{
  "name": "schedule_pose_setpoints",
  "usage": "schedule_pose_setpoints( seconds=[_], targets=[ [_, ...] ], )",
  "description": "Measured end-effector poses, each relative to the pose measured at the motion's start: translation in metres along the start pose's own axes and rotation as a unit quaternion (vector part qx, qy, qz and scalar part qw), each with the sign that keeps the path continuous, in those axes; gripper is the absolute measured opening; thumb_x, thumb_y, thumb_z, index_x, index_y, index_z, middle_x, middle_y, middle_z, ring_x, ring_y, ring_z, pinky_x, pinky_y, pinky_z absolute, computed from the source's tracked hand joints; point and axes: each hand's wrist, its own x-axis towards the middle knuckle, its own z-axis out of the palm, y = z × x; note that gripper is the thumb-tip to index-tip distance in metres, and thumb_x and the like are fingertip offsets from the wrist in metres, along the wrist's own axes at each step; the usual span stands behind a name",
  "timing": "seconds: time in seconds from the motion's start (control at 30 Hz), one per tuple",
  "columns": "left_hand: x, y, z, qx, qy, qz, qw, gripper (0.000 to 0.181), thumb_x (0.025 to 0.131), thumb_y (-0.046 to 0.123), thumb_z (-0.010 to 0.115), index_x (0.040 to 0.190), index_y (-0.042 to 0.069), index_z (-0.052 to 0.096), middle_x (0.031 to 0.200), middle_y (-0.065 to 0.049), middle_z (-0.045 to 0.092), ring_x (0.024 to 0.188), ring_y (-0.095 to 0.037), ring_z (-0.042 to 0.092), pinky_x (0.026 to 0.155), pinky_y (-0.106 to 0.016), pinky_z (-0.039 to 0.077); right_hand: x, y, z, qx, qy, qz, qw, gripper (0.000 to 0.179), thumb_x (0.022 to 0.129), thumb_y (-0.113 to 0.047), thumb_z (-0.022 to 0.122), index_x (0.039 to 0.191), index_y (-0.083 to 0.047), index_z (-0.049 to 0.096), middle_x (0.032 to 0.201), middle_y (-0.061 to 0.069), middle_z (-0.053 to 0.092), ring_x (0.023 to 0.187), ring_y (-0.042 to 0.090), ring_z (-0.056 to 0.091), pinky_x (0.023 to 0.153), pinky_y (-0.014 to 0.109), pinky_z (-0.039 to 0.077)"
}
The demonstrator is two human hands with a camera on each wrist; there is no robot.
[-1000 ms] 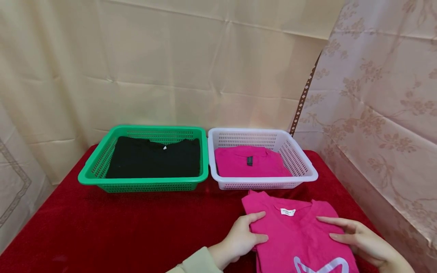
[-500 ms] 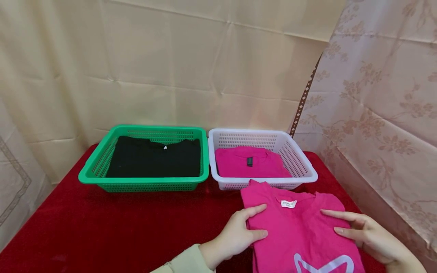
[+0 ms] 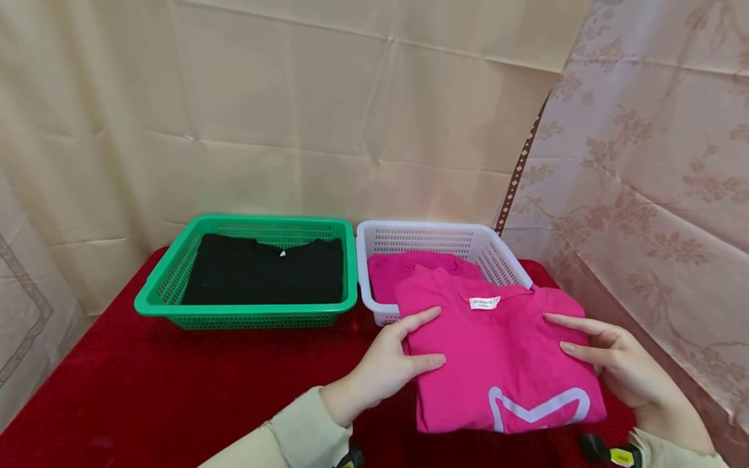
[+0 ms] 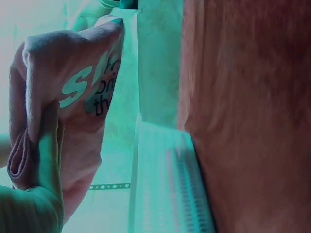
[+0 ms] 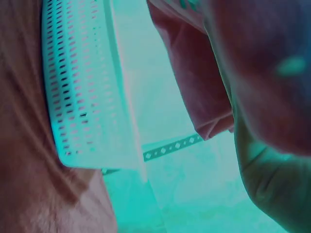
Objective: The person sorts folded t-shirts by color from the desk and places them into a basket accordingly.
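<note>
A folded pink T-shirt (image 3: pixel 503 357) with a white neck label and a pale outline print is held up by both hands, its collar end overlapping the white basket (image 3: pixel 366 286) in the head view. My left hand (image 3: pixel 383 364) grips its left side, thumb and index finger on top and the other fingers hidden beneath. On the opposite side, my right hand (image 3: pixel 623 361) holds it the same way. Lettering shows on the underside of the shirt (image 4: pixel 73 87) in the left wrist view. From the right wrist, the shirt (image 5: pixel 194 82) appears higher than the basket's rim.
Another folded pink garment (image 3: pixel 383 276) lies inside the white basket. To its left stands a green basket (image 3: pixel 246 310) with a folded black garment (image 3: pixel 263 273). Both rest on a red-covered table (image 3: pixel 175 390), with a cream curtain (image 3: pixel 281 117) behind and a floral one (image 3: pixel 655 195) at right.
Both hands have lifted the pink T-shirt off the near right of the table and carried it forward, so its collar end now covers the white basket's front edge.
</note>
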Motion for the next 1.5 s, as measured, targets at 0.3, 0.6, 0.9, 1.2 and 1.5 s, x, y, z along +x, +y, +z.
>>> schedule_pose_setpoints(
  seconds=[0.3, 0.6, 0.9, 1.2, 1.5],
  targets=[
    [0.019, 0.016, -0.024, 0.061, 0.018, 0.005, 0.9979, 0.064, 0.089, 0.006, 0.070, 0.148, 0.020, 0.048, 0.133, -0.013, 0.059, 0.116, -0.024, 0.062, 0.091, -0.034, 0.057, 0.027, -0.018, 0.007, 0.016, 0.072, -0.005, 0.9973, 0.049, 0.100, 0.003, 0.046, 0.140, -0.022, 0.058, 0.123, -0.008, 0.063, 0.096, 0.014, 0.070, 0.076, 0.032, 0.061],
    [0.039, 0.032, -0.043, 0.060, 0.042, -0.004, 0.9973, 0.066, 0.091, 0.005, 0.068, 0.150, 0.018, 0.043, 0.142, -0.014, 0.049, 0.127, -0.031, 0.054, 0.091, -0.040, 0.058, 0.055, -0.036, 0.012, 0.008, 0.111, 0.014, 0.9937, 0.045, 0.098, -0.001, 0.056, 0.135, -0.027, 0.063, 0.120, -0.010, 0.060, 0.089, 0.013, 0.071, 0.073, 0.029, 0.061],
    [0.061, 0.036, -0.058, 0.073, 0.072, -0.027, 0.9943, 0.069, 0.092, 0.008, 0.067, 0.153, 0.024, 0.039, 0.149, -0.010, 0.042, 0.136, -0.030, 0.045, 0.098, -0.043, 0.054, 0.091, -0.053, 0.012, -0.060, 0.133, 0.070, 0.9869, 0.048, 0.097, -0.014, 0.062, 0.141, -0.031, 0.056, 0.139, -0.001, 0.041, 0.097, 0.004, 0.064, 0.079, 0.023, 0.058],
    [0.081, 0.038, -0.074, 0.139, 0.098, -0.008, 0.9854, 0.067, 0.093, 0.012, 0.067, 0.153, 0.024, 0.039, 0.153, -0.010, 0.040, 0.139, -0.029, 0.042, 0.106, -0.047, 0.048, 0.123, -0.062, 0.013, -0.072, 0.151, 0.102, 0.9806, 0.060, 0.100, -0.017, 0.058, 0.154, -0.027, 0.035, 0.164, 0.014, 0.011, 0.114, 0.005, 0.050, 0.083, 0.016, 0.054],
    [0.099, 0.036, -0.086, 0.196, 0.113, 0.012, 0.9739, 0.066, 0.095, 0.013, 0.064, 0.154, 0.020, 0.037, 0.156, -0.010, 0.036, 0.143, -0.029, 0.037, 0.111, -0.046, 0.043, 0.146, -0.059, 0.013, -0.046, 0.192, 0.099, 0.9752, 0.060, 0.101, -0.014, 0.055, 0.155, -0.027, 0.033, 0.167, 0.010, 0.010, 0.147, 0.027, 0.024, 0.081, 0.011, 0.053]
  ],
)
